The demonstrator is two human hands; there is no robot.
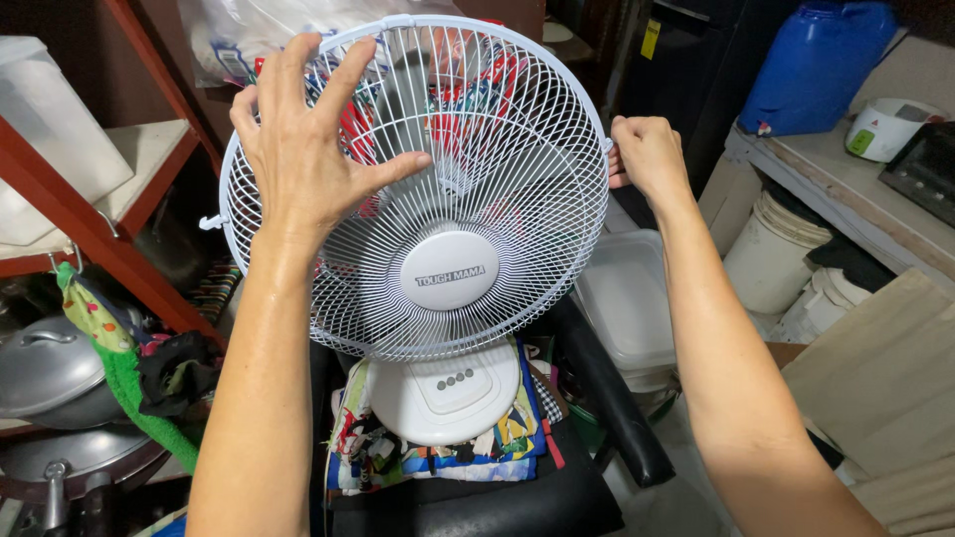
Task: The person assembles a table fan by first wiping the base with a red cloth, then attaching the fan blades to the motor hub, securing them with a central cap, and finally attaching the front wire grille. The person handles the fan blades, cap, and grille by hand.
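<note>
A crowded storeroom: a red shelf rack [90, 234] on the left carries a white bin [50, 119] and metal pot lids [45, 363], with a green cloth [119, 373] hanging from it. On the right a grey worktop [846, 189] holds a blue water jug [818, 62] and a white cooker [883, 127]; white buckets [771, 254] stand below it, beside pale boards [885, 368]. In the middle a black chair [597, 398] carries a clear lidded box [629, 298] beside it and a pile of patterned cloth [497, 443] on its seat.

The white fan [428, 199] stands on that cloth, its round base [443, 393] facing the camera and its wire guard [497, 129] tilted up.

The left hand [308, 149] lies flat against the guard's upper left, fingers [298, 65] spread and released, thumb across the wires. The right hand [647, 154] is clenched on the guard's right rim, pinching a clip there, forearm stretched straight out.
</note>
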